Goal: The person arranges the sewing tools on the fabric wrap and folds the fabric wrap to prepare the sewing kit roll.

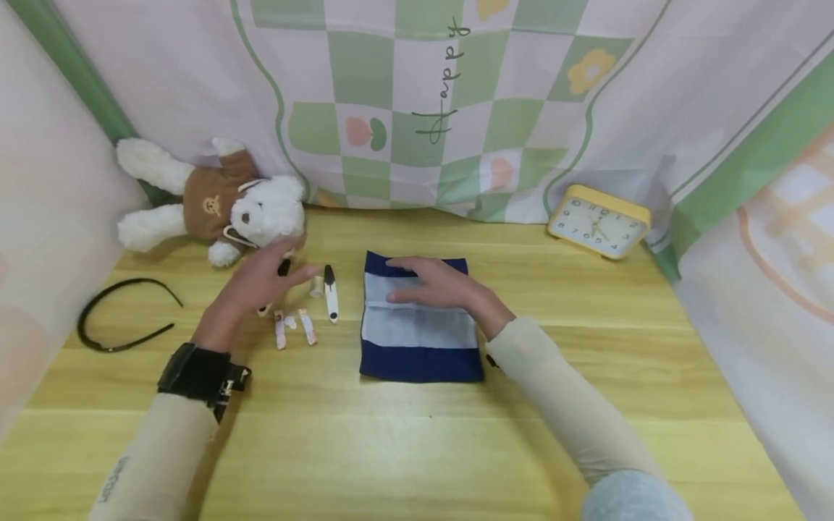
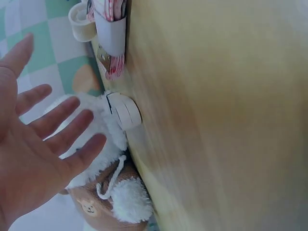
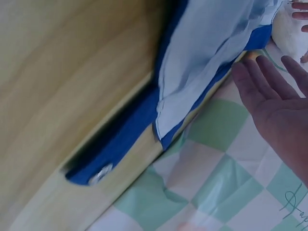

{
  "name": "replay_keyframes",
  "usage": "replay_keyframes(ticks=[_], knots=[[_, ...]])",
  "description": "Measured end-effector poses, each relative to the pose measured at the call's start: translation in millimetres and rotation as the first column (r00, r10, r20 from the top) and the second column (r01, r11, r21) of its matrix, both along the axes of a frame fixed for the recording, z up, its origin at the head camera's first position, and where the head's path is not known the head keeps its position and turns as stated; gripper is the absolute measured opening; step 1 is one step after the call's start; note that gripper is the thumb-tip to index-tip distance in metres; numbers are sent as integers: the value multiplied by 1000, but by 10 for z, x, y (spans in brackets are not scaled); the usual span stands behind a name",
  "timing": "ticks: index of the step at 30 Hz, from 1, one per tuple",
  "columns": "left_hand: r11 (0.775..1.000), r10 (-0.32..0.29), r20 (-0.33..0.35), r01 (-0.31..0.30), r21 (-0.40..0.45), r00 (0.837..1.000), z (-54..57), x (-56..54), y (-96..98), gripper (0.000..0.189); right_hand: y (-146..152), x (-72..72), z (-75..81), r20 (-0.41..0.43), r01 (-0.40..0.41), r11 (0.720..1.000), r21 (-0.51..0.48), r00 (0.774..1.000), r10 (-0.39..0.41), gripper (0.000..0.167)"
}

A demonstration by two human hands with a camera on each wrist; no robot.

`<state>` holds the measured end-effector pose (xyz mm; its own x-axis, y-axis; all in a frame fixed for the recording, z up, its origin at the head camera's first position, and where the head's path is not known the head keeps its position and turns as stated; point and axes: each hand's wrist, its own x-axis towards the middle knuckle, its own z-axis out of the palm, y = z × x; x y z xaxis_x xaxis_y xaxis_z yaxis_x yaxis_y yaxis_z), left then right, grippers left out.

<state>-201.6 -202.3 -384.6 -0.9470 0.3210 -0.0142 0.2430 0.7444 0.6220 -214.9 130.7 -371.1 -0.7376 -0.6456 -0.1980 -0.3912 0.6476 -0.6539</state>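
A cloth piece [image 1: 417,364], navy at two edges with a pale panel between, lies flat on the table. Over its upper part hovers my right hand [image 1: 438,282], fingers extended and holding nothing. The right wrist view shows a blue tab [image 3: 127,134] with a shiny round fastener [image 3: 101,174] extending from the cloth. My left hand [image 1: 255,281] is spread above the small items at the left, also holding nothing. Beside it lie black-and-white thread snips [image 1: 331,295], a small spool [image 1: 316,286] and two pinkish clips [image 1: 280,330]. Part of a dark item is hidden behind this hand.
A white plush bear [image 1: 215,202] in a brown top lies at the back left. A black headband [image 1: 98,341] rests at the left edge. At the back right stands a yellow clock [image 1: 599,221]. Printed fabric [image 1: 423,65] hangs behind the wooden table [image 1: 365,456].
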Motion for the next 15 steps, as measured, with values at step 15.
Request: replay_keyframes(ticks=[15], knots=[[996,45,148,-56,70,988,-31,-46,-165,72,-138,-51,-93,82,-41,996,-75,996,47,49]])
